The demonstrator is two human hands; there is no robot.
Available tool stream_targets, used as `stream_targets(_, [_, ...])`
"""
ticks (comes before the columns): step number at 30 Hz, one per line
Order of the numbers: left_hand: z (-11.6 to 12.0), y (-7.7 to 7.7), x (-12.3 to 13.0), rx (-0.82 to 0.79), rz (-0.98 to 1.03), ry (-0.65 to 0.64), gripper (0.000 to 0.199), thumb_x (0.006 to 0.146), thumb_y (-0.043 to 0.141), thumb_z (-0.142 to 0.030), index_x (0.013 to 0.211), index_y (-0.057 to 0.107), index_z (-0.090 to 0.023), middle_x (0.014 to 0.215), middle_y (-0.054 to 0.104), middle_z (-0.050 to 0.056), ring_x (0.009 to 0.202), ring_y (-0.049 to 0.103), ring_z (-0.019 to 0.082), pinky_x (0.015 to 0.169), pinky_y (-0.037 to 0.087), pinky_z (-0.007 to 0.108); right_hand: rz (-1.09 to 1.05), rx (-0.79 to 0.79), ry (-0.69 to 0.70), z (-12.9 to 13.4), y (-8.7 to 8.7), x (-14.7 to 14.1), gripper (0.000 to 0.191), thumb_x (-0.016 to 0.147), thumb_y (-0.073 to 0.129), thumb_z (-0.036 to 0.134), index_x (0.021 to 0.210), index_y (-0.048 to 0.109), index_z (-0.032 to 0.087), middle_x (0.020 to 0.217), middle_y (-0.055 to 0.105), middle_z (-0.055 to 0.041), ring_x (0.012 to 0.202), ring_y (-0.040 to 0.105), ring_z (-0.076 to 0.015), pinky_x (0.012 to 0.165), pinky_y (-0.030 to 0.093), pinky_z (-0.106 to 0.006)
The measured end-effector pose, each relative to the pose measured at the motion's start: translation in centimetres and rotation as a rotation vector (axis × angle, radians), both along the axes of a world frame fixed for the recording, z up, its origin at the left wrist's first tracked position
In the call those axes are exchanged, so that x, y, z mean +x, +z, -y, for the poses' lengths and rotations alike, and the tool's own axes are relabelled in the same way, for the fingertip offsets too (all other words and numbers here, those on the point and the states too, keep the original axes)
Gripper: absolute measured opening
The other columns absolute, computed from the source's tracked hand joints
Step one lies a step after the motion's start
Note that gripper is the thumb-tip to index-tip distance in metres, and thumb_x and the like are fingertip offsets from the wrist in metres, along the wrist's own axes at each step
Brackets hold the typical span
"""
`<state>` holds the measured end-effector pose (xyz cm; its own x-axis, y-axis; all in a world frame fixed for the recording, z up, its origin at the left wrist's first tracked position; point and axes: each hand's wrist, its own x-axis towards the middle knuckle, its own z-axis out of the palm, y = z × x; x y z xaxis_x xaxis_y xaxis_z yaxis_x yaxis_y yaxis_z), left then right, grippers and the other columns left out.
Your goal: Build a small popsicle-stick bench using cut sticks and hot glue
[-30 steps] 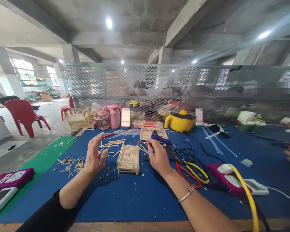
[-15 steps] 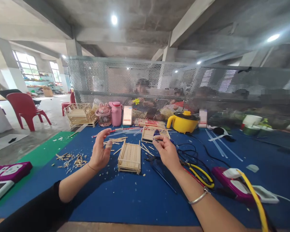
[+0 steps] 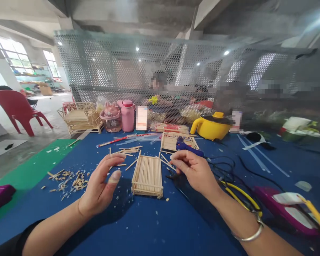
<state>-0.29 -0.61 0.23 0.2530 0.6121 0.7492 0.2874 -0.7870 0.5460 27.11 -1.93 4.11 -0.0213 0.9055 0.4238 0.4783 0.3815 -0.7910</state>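
Observation:
A small stick frame (image 3: 148, 174), like a tiny bed with low rails, rests on the blue table mat between my hands. My left hand (image 3: 102, 185) hovers at its left, fingers apart and holding nothing. To the frame's right is my right hand (image 3: 193, 170), thumb and fingertips pinched together; whatever they hold, if anything, cannot be made out. Just beyond that hand lies a blue glue gun (image 3: 188, 147), against a second stick frame (image 3: 166, 142). Loose sticks (image 3: 129, 150) lie behind the first frame.
Cut stick scraps (image 3: 72, 181) are scattered at left. Yellow-handled pliers (image 3: 242, 197), black cables and a purple device (image 3: 285, 209) occupy the right. Along the back stand a pink bottle (image 3: 127, 117), a yellow pot (image 3: 214, 128) and a perforated screen (image 3: 101, 71), with people behind it.
My right hand has drawn nearer and away from the glue gun, which now shows beyond it. My left hand has also come closer and lower. The view has tilted down.

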Motion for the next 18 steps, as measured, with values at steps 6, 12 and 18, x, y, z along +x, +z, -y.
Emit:
stream_targets(6, [0.6, -0.3, -0.1, -0.036, -0.123, -0.006, 0.024, 0.089, 0.046, -0.018, 0.112, 0.050, -0.023, 0.109, 0.057, 0.005, 0.102, 0.053, 0.017, 0.090, 0.041, 0.033, 0.269, 0.091, -0.035, 0.7, 0.0, -0.4, 0.027, 0.089, 0.044, 0.035, 0.093, 0.065, 0.019, 0.073, 0.066, -0.0022, 0.061, 0.057, -0.0126, 0.060, 0.044, -0.025])
stream_targets(12, [0.3, -0.8, 0.7, -0.380, 0.046, 0.024, 0.019, 0.090, 0.046, -0.030, 0.105, 0.053, -0.020, 0.092, 0.060, 0.003, 0.083, 0.058, 0.013, 0.076, 0.047, 0.027, 0.340, 0.018, 0.170, 1.7, -0.2, -0.9, 0.023, 0.083, 0.054, 0.037, 0.082, 0.066, 0.018, 0.060, 0.060, 0.0005, 0.050, 0.049, -0.0096, 0.049, 0.039, -0.022])
stream_targets(18, [0.7, -0.6, 0.2, -0.391, 0.048, -0.034, 0.019, 0.089, 0.049, -0.031, 0.104, 0.053, -0.021, 0.089, 0.060, 0.002, 0.079, 0.057, 0.011, 0.071, 0.047, 0.024, 0.412, -0.031, 0.224, 2.2, -0.8, -1.4, 0.019, 0.079, 0.058, 0.032, 0.089, 0.067, 0.018, 0.056, 0.051, 0.0033, 0.051, 0.047, -0.0090, 0.049, 0.038, -0.021])
